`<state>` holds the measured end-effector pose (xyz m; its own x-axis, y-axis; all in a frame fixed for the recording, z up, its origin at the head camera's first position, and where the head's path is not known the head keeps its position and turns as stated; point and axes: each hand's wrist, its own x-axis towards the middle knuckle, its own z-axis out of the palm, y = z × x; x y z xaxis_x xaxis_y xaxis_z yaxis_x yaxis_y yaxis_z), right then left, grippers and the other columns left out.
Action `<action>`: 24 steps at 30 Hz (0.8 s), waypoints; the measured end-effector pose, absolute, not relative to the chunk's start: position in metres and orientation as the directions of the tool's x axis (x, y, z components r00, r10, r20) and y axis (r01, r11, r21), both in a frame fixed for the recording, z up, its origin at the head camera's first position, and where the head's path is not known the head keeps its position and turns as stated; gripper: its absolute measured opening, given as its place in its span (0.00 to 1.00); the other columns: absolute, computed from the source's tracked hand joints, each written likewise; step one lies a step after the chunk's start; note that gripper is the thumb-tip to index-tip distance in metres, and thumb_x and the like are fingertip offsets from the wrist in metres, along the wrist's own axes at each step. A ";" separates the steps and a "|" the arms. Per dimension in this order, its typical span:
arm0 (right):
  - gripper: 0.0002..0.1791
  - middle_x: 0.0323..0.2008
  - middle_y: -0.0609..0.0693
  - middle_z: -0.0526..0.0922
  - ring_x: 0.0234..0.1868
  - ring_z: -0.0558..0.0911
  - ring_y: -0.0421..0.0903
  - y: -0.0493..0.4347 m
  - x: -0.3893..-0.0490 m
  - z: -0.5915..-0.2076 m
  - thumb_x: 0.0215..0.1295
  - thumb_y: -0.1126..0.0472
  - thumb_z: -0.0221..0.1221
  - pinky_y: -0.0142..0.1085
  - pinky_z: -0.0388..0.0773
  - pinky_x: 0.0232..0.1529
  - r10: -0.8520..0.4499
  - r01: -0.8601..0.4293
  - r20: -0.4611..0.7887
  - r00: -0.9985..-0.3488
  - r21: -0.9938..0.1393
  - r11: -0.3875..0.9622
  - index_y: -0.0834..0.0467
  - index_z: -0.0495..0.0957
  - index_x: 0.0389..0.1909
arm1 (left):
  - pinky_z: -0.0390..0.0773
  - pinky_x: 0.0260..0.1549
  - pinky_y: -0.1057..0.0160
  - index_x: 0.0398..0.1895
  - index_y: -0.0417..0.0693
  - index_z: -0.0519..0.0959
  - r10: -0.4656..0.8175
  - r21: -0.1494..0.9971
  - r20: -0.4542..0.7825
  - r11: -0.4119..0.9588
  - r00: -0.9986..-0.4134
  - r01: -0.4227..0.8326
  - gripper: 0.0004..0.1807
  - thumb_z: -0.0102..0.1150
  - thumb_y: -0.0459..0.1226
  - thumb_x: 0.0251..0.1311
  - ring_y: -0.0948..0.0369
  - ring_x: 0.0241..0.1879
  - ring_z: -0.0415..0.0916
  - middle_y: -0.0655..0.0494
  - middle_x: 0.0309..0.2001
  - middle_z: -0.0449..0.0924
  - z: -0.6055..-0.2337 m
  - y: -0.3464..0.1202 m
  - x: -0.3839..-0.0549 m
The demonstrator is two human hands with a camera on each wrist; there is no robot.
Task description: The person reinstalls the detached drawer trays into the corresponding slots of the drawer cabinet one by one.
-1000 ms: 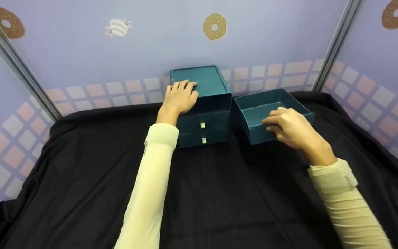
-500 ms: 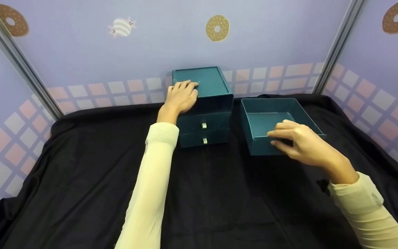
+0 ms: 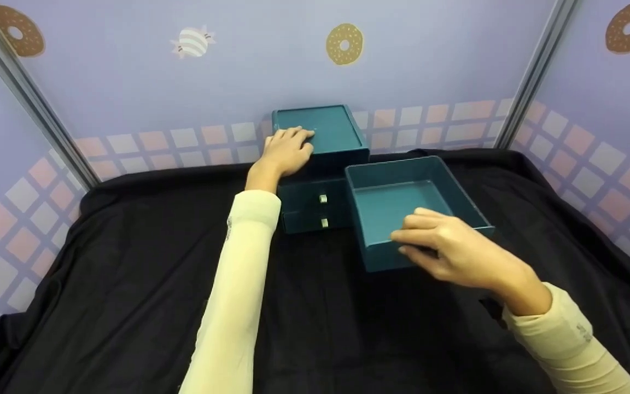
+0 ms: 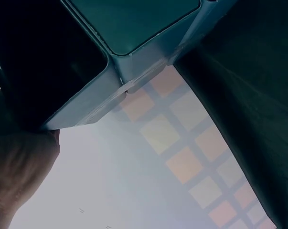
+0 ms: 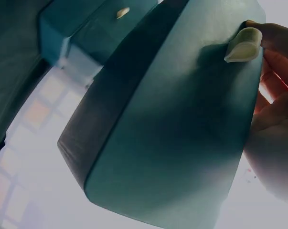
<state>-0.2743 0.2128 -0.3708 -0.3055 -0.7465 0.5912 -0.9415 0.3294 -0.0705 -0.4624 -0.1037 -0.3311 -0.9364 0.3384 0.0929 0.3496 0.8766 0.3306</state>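
A teal drawer cabinet (image 3: 342, 128) stands against the back wall with its top slot empty. My left hand (image 3: 284, 153) lies on the left part of its top, fingers spread forward. In the left wrist view that hand (image 4: 22, 167) is at the dark opening's edge. My right hand (image 3: 446, 249) pinches the front wall of a pulled-out teal drawer (image 3: 383, 257), fingers over the rim and thumb outside. The right wrist view shows the thumb beside the drawer's pale knob (image 5: 244, 45). The drawer is empty and held right of the cabinet, overlapping its right front in the head view.
Two lower drawers with pale knobs (image 3: 324, 199) are closed in the cabinet. A wrinkled black cloth (image 3: 145, 262) covers the table. Patterned lilac panels (image 3: 260, 60) close in the back and both sides, joined by grey metal posts (image 3: 534, 71).
My right hand first brought the drawer toward me and to the right, then shifted it left toward the cabinet's front. The left hand has stayed on the cabinet top.
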 end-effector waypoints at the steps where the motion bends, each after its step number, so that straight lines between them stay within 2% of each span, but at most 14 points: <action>1: 0.12 0.34 0.45 0.76 0.35 0.71 0.40 0.208 -0.273 -0.369 0.67 0.70 0.68 0.27 0.67 0.42 -0.752 -0.945 0.588 -0.297 -0.070 0.319 0.60 0.89 0.50 | 0.46 0.80 0.45 0.84 0.56 0.61 0.337 0.331 0.094 0.877 -0.937 0.348 0.30 0.32 0.47 0.83 0.47 0.84 0.46 0.49 0.86 0.50 -0.330 -0.104 -0.463; 12: 0.11 0.33 0.46 0.76 0.34 0.69 0.41 0.165 -0.275 -0.367 0.70 0.70 0.67 0.31 0.69 0.39 -0.779 -0.967 0.579 -0.241 -0.075 0.243 0.59 0.88 0.50 | 0.44 0.81 0.46 0.85 0.55 0.60 0.337 0.347 0.072 0.874 -0.939 0.341 0.31 0.31 0.47 0.83 0.49 0.85 0.44 0.49 0.86 0.48 -0.329 -0.105 -0.462; 24: 0.09 0.35 0.47 0.79 0.35 0.71 0.44 0.130 -0.289 -0.364 0.71 0.70 0.65 0.34 0.73 0.40 -0.793 -0.973 0.571 -0.211 -0.047 0.224 0.60 0.88 0.49 | 0.44 0.81 0.46 0.85 0.56 0.59 0.332 0.324 0.082 0.883 -0.940 0.340 0.31 0.29 0.46 0.84 0.50 0.85 0.44 0.49 0.86 0.48 -0.329 -0.103 -0.460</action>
<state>-0.2886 0.1298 -0.3645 -0.2106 -0.7934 0.5712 -0.9734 0.2242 -0.0475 -0.4605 -0.1029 -0.3291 -0.9396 0.3321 0.0821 0.3403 0.8827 0.3240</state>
